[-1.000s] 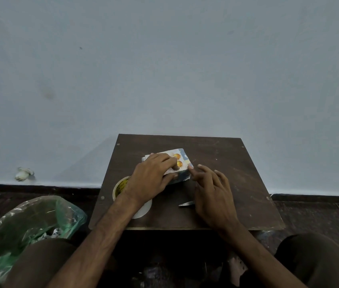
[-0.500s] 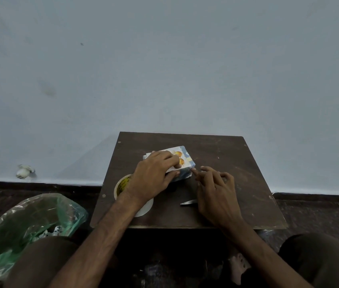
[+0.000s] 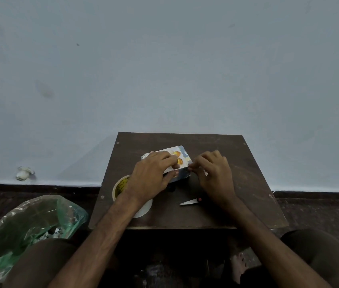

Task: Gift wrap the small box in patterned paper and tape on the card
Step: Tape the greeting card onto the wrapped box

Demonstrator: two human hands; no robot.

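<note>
our little paper-wrapped box sits around the middle of the counter. the left hand lies flat on top of it, fingers straight, thumb along the near side. the right hand has its fingers curled at the box's right end, and we can't tell if it's pinching anything. a tape roll peeks out from under the left wrist, and scissors lie just beside the right one.
</note>
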